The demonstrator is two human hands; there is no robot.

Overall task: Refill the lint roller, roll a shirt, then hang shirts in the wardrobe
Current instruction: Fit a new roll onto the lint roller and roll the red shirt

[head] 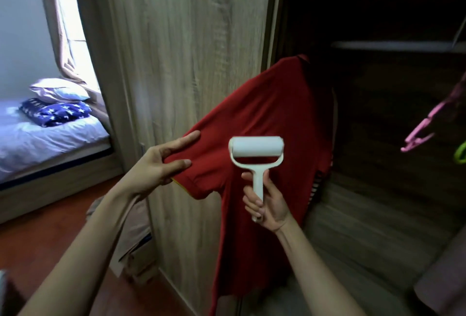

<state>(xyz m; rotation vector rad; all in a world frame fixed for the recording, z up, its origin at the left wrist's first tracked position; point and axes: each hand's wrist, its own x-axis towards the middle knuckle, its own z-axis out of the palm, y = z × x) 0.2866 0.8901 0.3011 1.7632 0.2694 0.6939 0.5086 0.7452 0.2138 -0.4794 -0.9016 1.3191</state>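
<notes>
White plastic lint roller [256, 162]: handle clamped in the right hand [267, 204], drum above the fingers, against the red shirt [272, 119]. Left hand [161, 164]: thumb and fingers pinched on the sleeve hem, pulling it taut leftward. Beyond the fingers, shirt hangs at the open wooden wardrobe [191, 38]; pink hanger [423, 129] far right.

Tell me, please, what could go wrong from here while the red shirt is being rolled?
The left hand pinches only the sleeve edge of the red shirt, so the fabric could slip loose and bunch under the lint roller. The shirt's top is hidden in the dark wardrobe; a hard stroke might pull it down.
</notes>
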